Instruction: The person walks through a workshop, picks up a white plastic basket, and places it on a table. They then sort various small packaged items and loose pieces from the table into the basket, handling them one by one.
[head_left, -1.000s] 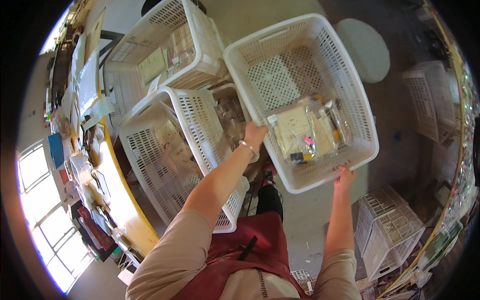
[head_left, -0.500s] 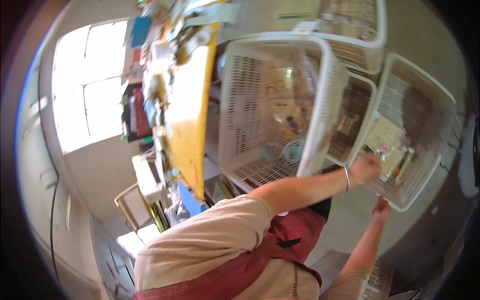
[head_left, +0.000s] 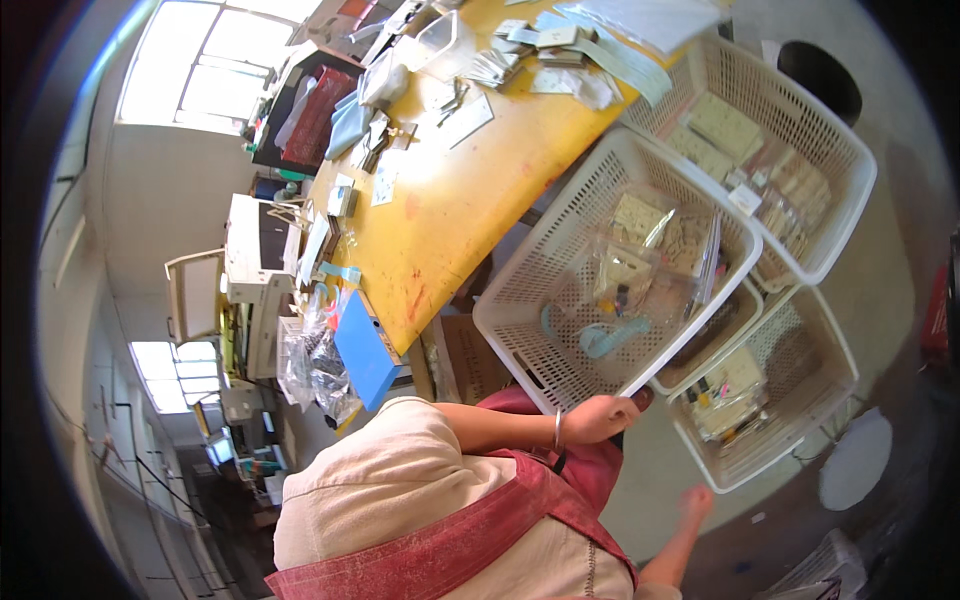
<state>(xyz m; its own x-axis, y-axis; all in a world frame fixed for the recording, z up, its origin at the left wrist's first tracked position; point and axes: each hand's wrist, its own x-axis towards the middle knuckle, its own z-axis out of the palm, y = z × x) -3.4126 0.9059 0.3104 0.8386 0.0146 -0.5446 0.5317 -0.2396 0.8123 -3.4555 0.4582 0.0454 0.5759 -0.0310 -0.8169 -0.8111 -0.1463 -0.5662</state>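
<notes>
My left hand (head_left: pixel 600 418), a thin bracelet on its wrist, grips the near corner rim of a large white lattice basket (head_left: pixel 540 300). Clear bags of small beige parts (head_left: pixel 640 250) and a light blue strip (head_left: pixel 605 338) lie inside that basket. My right hand (head_left: pixel 695 500) hangs lower, just below the corner of a second white basket (head_left: pixel 830 400) that holds more bagged parts (head_left: pixel 730 385). It holds nothing that I can see. Between these two, part of a third basket (head_left: pixel 705 350) shows under the large one.
Another white basket (head_left: pixel 850 200) with bagged beige pieces stands at the upper right. A yellow table (head_left: pixel 480 210) covered with papers and tools runs along the baskets. A blue box (head_left: pixel 365 350), a white printer (head_left: pixel 250 240) and a round white disc (head_left: pixel 855 460) on the floor are nearby.
The view has swung round strongly. My left hand now grips the large basket's corner rim instead of reaching toward the bagged basket. My right hand has come away from that basket.
</notes>
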